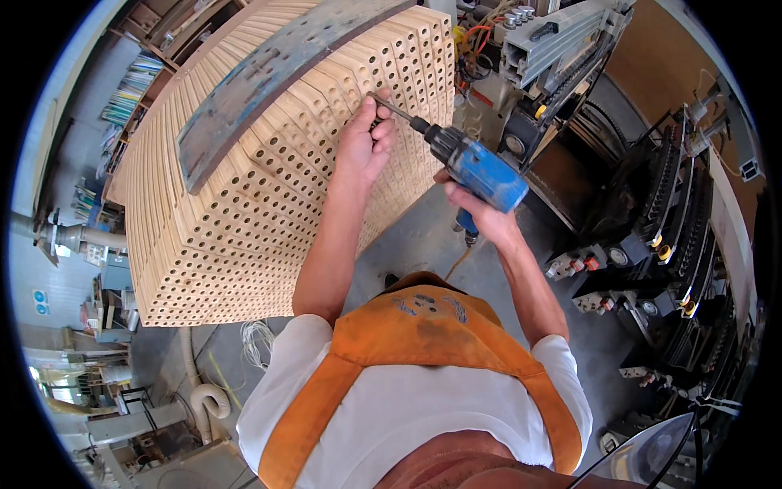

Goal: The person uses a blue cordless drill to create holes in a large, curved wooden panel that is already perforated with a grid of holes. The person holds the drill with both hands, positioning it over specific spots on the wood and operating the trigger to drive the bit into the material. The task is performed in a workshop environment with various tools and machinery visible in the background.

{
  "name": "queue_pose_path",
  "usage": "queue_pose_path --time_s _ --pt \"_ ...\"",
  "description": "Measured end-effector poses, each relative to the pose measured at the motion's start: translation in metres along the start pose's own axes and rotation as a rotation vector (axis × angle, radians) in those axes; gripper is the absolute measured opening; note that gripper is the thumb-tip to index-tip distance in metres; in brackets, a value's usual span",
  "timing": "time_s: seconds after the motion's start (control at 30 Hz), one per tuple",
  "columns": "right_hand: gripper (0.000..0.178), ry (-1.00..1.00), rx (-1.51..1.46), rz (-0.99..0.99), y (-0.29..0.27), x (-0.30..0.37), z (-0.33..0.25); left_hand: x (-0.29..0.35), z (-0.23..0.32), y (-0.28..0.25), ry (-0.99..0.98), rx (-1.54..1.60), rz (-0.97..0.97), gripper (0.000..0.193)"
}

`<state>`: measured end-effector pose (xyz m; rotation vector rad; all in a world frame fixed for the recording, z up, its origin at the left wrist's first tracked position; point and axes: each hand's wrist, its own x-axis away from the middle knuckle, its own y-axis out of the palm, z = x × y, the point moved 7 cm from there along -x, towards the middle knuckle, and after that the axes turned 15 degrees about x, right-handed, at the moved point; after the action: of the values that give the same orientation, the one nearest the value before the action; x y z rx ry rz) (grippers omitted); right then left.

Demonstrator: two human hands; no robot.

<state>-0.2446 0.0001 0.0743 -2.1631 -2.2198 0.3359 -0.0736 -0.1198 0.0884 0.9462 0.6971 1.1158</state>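
Note:
A blue power drill (491, 174) with a black chuck is gripped in my right hand (482, 213), fingers wrapped round its handle. From the chuck a long thin bit (397, 109) reaches up and left to the fingertips of my left hand (360, 147). Those fingers are curled in close to the bit's tip; whatever they pinch is too small to make out. Both touch or hover just before a big stack of pale wooden slats (236, 244), whose faces carry rows of round holes, many with dark metallic rings inside.
A worn blue-grey curved plate (285, 77) lies on top of the stack. Black machinery with gauges (635, 244) stands along the right, below a metal profile frame (554, 41). A hose or cord (458, 262) hangs from the drill's handle. Coiled white cable (257, 342) lies on the floor.

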Motion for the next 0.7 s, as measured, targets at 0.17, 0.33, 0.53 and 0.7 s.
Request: queue_pose_path --time_s 0.17,0.33,0.53,0.7 --pt "0.021 -0.013 0.054 0.022 -0.003 -0.009 -0.014 0.019 -0.018 -0.011 -0.064 -0.143 0.088 0.022" --pt "0.025 -0.048 0.216 0.034 0.0 -0.009 -0.015 0.042 -0.046 -0.043 -0.231 -0.205 0.076 0.026" --pt "0.028 -0.076 0.31 0.028 0.0 -0.011 -0.023 0.052 -0.048 -0.046 -0.237 -0.155 0.095 0.028" --pt "0.028 -0.078 0.154 -0.008 -0.001 -0.013 -0.021 0.053 -0.025 -0.033 -0.191 -0.181 0.054 0.027"
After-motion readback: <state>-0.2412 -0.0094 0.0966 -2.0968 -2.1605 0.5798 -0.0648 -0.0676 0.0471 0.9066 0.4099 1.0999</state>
